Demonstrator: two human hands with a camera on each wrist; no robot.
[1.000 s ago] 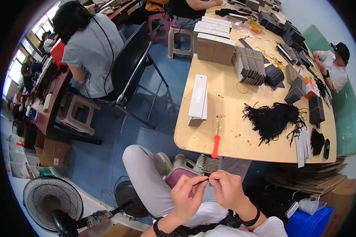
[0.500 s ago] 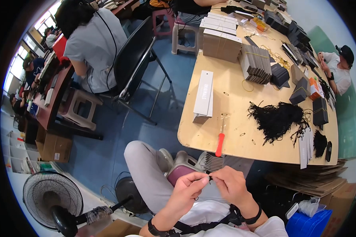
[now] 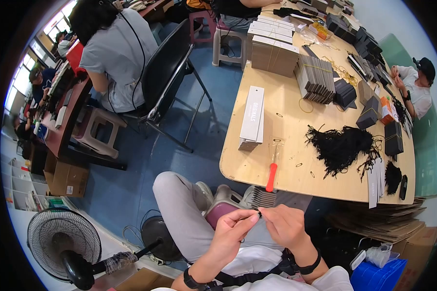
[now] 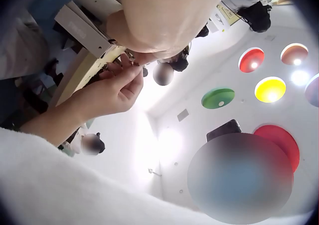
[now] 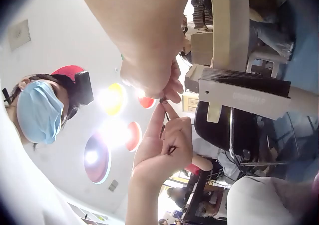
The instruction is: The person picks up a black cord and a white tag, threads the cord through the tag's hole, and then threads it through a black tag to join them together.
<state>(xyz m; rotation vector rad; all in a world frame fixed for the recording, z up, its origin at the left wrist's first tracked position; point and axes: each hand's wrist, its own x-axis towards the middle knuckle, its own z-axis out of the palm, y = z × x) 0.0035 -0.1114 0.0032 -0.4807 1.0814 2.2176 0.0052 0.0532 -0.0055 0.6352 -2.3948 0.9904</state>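
Observation:
Above the lap, my left hand [image 3: 229,236] and right hand [image 3: 286,226] meet fingertip to fingertip. Between them they pinch a small piece of black cord [image 3: 260,214], mostly covered by the fingers. In the right wrist view, a dark loop [image 5: 172,149] shows at the curled fingers of the left hand. Beyond the hands, on the table, lies a red-handled awl [image 3: 272,177] with a thin metal shaft. Left of it stands a stack of white tags [image 3: 251,114] printed ORIGINALS. A tangled heap of black cords [image 3: 342,148] lies to the right.
Small metal pins [image 3: 298,165] dot the wooden table [image 3: 238,162]. Bundled card stacks [image 3: 274,57] stand farther back. A fan [image 3: 63,242] is at lower left, a blue bin [image 3: 378,276] at lower right. One person sits left by a black chair [image 3: 165,72], another across the table.
The dark strand that showed between my hands is now mostly hidden, with the fingertips closer together. The head view has shifted slightly, so the table sits farther right.

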